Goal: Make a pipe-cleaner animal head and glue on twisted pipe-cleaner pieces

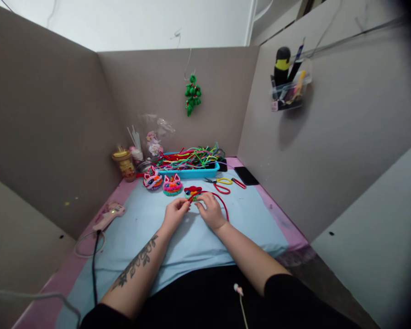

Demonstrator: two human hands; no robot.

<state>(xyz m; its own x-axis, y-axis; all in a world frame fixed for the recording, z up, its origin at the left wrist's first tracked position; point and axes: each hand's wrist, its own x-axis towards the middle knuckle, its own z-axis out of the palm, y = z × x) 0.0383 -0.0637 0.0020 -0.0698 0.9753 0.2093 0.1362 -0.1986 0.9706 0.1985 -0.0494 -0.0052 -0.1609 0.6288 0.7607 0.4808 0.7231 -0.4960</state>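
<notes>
My left hand [176, 212] pinches a red pipe cleaner [225, 206] between thumb and fingertips. My right hand [211, 212] is beside it, its curled fingers on the same strand, which arcs out past the right wrist. Right beyond my fingers is a small fuzzy figure [192, 190] in red, blue, yellow and green, partly hidden by the hands. Whether the strand is joined to it cannot be made out. Farther left sit two finished-looking fuzzy animal heads with pointed ears, a pink and teal one [172, 185] and a pink and purple one [152, 181].
A blue tray [192, 174] of colourful pipe cleaners stands behind. Right of the figures lie yellow-handled pliers [224, 181], red-handled scissors [222, 188] and a phone [245, 176]. At left are a corded pink glue gun [108, 216] and a drink cup [125, 165]. Partitions enclose the table.
</notes>
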